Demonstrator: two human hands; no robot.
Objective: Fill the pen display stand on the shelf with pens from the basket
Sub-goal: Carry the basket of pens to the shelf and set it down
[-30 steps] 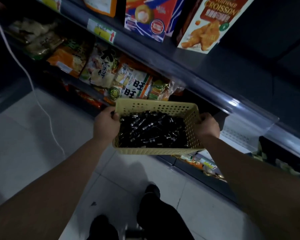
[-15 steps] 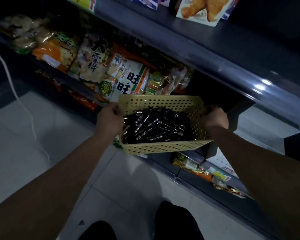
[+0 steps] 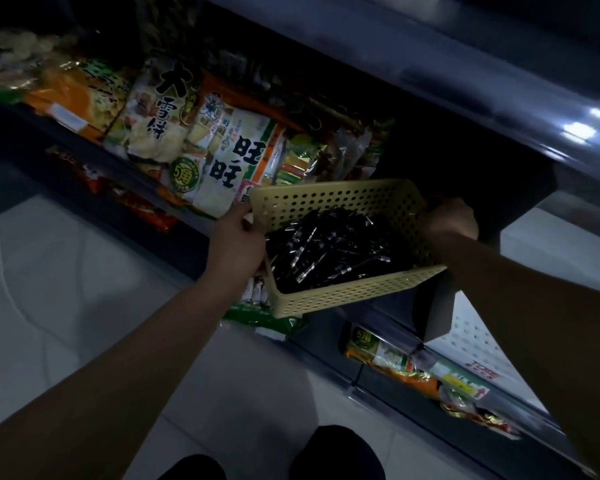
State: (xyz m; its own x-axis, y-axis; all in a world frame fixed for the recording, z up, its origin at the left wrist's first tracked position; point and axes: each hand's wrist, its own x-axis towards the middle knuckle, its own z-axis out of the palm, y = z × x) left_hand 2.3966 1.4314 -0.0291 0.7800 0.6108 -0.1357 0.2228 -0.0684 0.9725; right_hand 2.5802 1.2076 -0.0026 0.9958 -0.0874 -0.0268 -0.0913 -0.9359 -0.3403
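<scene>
Pale yellow perforated basket [image 3: 340,299] holds black pens [image 3: 329,251] with silver bands.

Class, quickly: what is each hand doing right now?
Left hand: grips the left end of the basket.
Right hand: grips the basket's right end.

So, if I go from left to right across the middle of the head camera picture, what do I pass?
left hand gripping the basket's left edge → yellow basket with black pens heaped inside → right hand gripping its right edge
</scene>
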